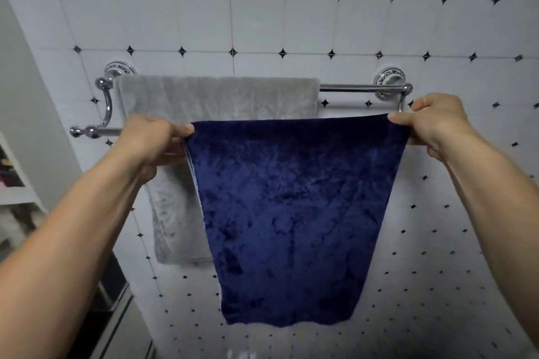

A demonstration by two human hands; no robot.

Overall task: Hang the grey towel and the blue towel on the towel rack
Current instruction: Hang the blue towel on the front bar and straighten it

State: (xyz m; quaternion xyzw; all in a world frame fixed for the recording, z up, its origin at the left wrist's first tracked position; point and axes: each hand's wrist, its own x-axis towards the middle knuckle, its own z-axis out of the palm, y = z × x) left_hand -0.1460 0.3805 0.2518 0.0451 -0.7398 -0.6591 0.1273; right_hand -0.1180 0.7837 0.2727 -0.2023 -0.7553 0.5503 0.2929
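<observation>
A chrome two-bar towel rack [358,87] is fixed to the tiled wall. The grey towel [218,96] hangs over its back bar, covering the left and middle part. The dark blue towel [291,207] hangs flat in front, its top edge level with the front bar, which it hides. My left hand [151,143] pinches the blue towel's top left corner. My right hand [434,122] pinches the top right corner, close to the rack's right bracket. Whether the blue towel lies over the front bar or is only held before it, I cannot tell.
The wall [291,23] is white tile with small black diamonds. A white shelf unit [17,183] with items stands at the far left. A dark strip [110,300] runs down along the lower left.
</observation>
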